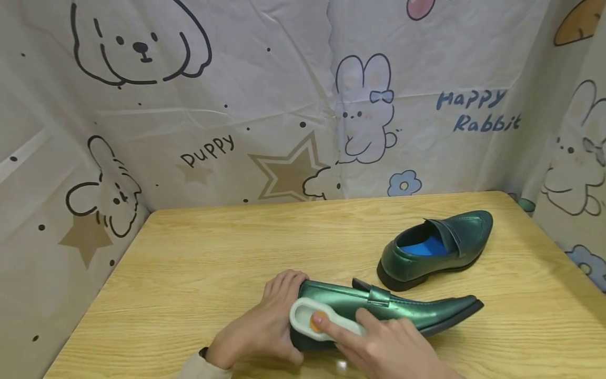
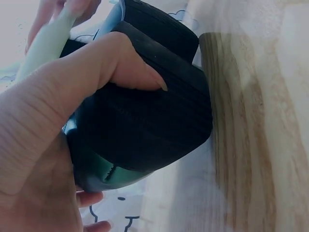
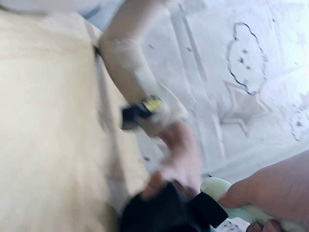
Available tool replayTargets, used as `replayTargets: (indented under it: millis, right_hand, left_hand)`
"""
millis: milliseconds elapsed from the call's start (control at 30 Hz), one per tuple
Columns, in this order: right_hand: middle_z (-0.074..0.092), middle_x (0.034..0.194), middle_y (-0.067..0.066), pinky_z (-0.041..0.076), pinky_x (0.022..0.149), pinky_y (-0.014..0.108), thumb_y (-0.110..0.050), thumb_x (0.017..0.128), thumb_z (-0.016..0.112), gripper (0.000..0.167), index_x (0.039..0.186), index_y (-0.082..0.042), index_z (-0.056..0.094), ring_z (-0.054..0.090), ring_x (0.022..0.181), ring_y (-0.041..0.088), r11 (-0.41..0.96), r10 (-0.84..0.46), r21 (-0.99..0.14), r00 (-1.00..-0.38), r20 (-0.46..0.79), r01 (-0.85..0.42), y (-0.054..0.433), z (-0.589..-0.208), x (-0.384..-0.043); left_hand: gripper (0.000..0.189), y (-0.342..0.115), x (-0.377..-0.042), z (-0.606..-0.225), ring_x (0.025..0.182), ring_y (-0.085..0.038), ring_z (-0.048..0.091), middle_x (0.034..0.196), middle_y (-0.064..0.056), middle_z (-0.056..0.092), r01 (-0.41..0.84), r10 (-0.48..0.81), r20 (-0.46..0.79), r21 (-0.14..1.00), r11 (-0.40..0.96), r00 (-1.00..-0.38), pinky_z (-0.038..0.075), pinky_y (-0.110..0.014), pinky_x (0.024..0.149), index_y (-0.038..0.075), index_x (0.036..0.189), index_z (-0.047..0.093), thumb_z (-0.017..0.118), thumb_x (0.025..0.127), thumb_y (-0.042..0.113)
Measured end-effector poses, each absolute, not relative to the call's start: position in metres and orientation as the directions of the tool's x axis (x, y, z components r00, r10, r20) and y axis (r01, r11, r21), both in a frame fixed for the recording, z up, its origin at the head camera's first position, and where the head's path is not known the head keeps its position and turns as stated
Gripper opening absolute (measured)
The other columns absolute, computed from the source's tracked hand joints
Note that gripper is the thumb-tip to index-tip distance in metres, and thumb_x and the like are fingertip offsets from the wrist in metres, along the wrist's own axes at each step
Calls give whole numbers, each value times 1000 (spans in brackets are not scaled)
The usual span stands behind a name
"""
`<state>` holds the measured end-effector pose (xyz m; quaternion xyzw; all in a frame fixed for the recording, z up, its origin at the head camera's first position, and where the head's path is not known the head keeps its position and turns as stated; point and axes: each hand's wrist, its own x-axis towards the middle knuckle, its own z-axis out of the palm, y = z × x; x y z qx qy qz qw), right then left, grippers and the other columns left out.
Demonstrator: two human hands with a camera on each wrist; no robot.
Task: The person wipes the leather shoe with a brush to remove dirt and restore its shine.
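A glossy green loafer (image 1: 428, 313) is tipped on its side over the table, toe to the right. My left hand (image 1: 270, 321) grips its heel end, and in the left wrist view the thumb presses the black heel (image 2: 159, 116). In my right hand (image 1: 388, 347) is a pale green shoe brush (image 1: 303, 313), the index finger on its orange button. The brush head lies against the loafer's side near the heel; its dark underside (image 3: 208, 209) shows in the right wrist view. A matching loafer (image 1: 402, 263) with a blue insole stands upright behind, toe pointing back right.
The wood-grain table (image 1: 203, 252) runs back to a cartoon-printed cloth (image 1: 284, 116), which also hangs at both sides. A dark band (image 1: 203, 352) circles the left wrist. The second loafer stands just behind the held one.
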<state>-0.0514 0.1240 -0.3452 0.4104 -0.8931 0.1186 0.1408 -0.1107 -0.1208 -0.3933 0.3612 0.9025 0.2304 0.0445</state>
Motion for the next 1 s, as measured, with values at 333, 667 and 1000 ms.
replayTargets:
  millis: [333, 667, 1000]
  right_hand:
    - [52, 71, -3, 23, 40, 13, -27, 84, 74, 67, 143, -39, 46, 27, 46, -1, 725, -594, -109, -697, 401, -680, 127, -344, -56]
    - [54, 74, -4, 28, 42, 13, -27, 85, 73, 66, 142, -42, 45, 30, 49, -1, 720, -597, -154, -717, 359, -676, 128, -342, -59]
    - [40, 72, -10, 22, 42, 11, -35, 94, 62, 54, 144, -38, 43, 24, 49, -3, 685, -640, -164, -694, 331, -710, 131, -350, -51]
  left_hand:
    - [111, -119, -114, -394, 130, -26, 28, 132, -7, 35, 627, 669, 78, 443, 640, -739, 25, -53, 109, 6, 138, 29, 87, 48, 34]
    - [113, -121, -116, -395, 124, -20, 34, 134, -8, 35, 631, 671, 97, 461, 624, -735, 33, -48, 106, 6, 138, 29, 88, 47, 33]
    - [109, -120, -116, -396, 120, -17, 36, 130, -7, 36, 664, 684, 130, 422, 617, -718, 39, -34, 104, 3, 135, 31, 85, 46, 33]
